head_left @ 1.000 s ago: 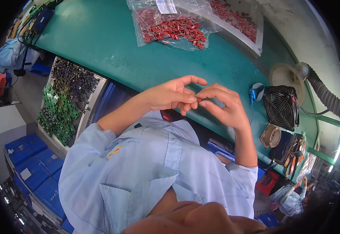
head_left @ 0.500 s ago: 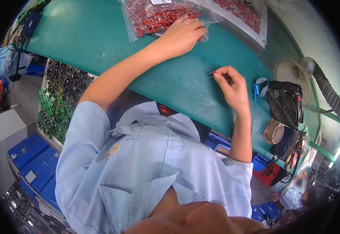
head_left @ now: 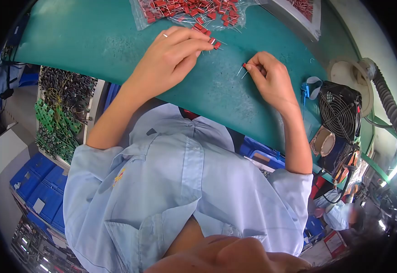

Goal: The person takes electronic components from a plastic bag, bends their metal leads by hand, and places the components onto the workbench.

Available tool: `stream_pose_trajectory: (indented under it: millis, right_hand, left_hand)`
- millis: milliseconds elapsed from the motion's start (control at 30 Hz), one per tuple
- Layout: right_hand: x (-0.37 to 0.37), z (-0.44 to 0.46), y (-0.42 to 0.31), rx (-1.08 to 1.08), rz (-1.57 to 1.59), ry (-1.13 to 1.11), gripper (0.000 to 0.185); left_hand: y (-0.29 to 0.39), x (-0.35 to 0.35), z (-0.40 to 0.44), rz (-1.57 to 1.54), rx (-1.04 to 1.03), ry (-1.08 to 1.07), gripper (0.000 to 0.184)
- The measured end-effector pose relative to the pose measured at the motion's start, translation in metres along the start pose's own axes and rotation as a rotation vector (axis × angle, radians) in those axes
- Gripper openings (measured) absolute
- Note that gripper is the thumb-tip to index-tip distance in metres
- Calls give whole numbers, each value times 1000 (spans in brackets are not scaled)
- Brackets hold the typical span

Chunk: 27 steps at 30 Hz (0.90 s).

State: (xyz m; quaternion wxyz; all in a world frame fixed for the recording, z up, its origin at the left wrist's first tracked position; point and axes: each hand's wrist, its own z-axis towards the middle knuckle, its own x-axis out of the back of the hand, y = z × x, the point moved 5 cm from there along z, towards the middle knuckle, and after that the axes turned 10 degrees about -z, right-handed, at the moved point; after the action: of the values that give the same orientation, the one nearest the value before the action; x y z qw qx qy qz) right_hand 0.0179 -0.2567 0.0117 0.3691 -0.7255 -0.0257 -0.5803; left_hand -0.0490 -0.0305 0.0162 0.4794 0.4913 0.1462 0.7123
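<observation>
A small red capacitor (head_left: pixel 245 65) with two thin wire leads is pinched between the thumb and forefinger of my right hand (head_left: pixel 269 75), above the green table (head_left: pixel 216 102). My left hand (head_left: pixel 169 59), with a ring on one finger, is curled with its fingertips on a few red capacitors (head_left: pixel 215 44); their leads stick out past the fingers. More red capacitors lie just behind, between that hand and the open clear plastic bag (head_left: pixel 139 16). A heap of the same red capacitors (head_left: pixel 198 8) fills the bag at the table's far side.
A metal-edged tray (head_left: pixel 314 32) with red parts stands at the far right. Along the right are a blue clip strap (head_left: pixel 305 89), a black fan (head_left: pixel 339 107) and a ribbed hose (head_left: pixel 385 95). Green circuit boards (head_left: pixel 55 118) and blue bins (head_left: pixel 39 182) are at the left.
My left hand has come back from the bag toward me, and several red capacitors now lie in front of the bag. My right hand still pinches its capacitor and has shifted slightly upward.
</observation>
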Motion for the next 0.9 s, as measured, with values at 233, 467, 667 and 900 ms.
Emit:
stream_pose_trajectory:
  millis: [233,467,667,900]
  right_hand:
    - [-9,-7,0,123,-56,113,15]
    - [-13,-15,-14,319,-288,268,16]
    - [-15,-19,-15,327,-332,284,14]
    - [70,58,58,49,-51,402,14]
  left_hand:
    - [-7,-7,-27,-38,93,142,20]
    - [-17,-12,-35,-6,112,218,19]
    - [-15,-12,-31,42,130,197,20]
    - [-21,-16,-1,156,14,162,22]
